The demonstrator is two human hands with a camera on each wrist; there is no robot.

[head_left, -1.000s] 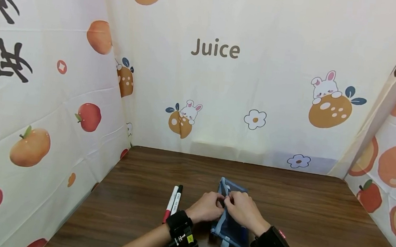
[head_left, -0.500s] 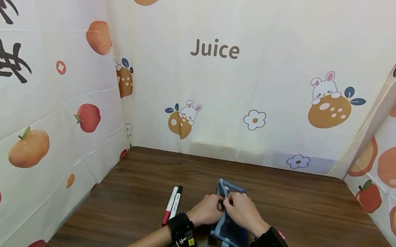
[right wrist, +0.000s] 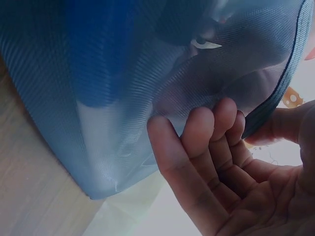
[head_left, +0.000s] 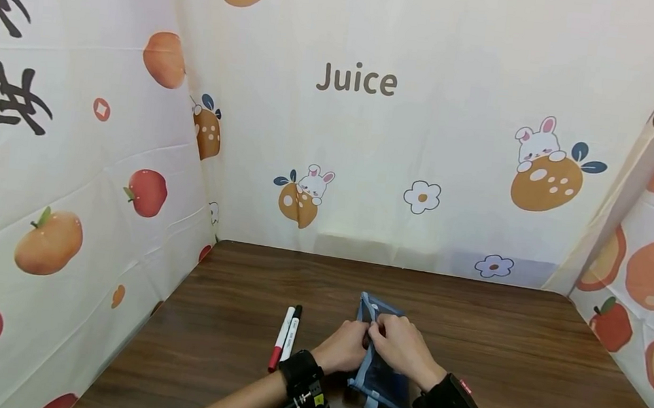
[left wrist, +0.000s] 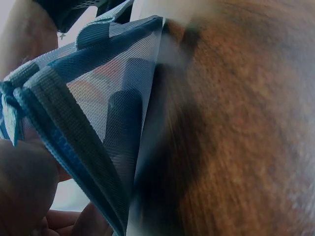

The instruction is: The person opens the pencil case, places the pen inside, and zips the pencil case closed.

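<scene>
A translucent blue mesh pouch with light-blue fabric edging (head_left: 383, 383) sits on the brown wood-grain surface (head_left: 496, 352), between the person's two hands. Both hands are at its long upper edge, almost meeting near the middle. The left hand (head_left: 345, 345) has its fingers bent and nearly closed, holding the near-left side of that edge; its fingertips are mostly hidden in the head view, and the left wrist view shows the thumb beside the bound rim. The right hand (head_left: 403, 348) pinches the opposite side of the edge, thumb at the rim and the other fingers curled toward the mesh, as the right wrist view shows.

Through the mesh, the right wrist view shows a blue cylinder with a pale lower section (right wrist: 101, 54), apparently inside the pouch; its exact nature is blurred.

To the left of the pouch, well apart from it, two slim markers lie side by side on the surface: a white-barrelled marker with a red end (head_left: 282, 339) and a white-barrelled marker with a black end (head_left: 291, 335). The red end points toward the person, the black one away. A black wrist-worn camera (head_left: 303, 372) is strapped on the left wrist.
</scene>
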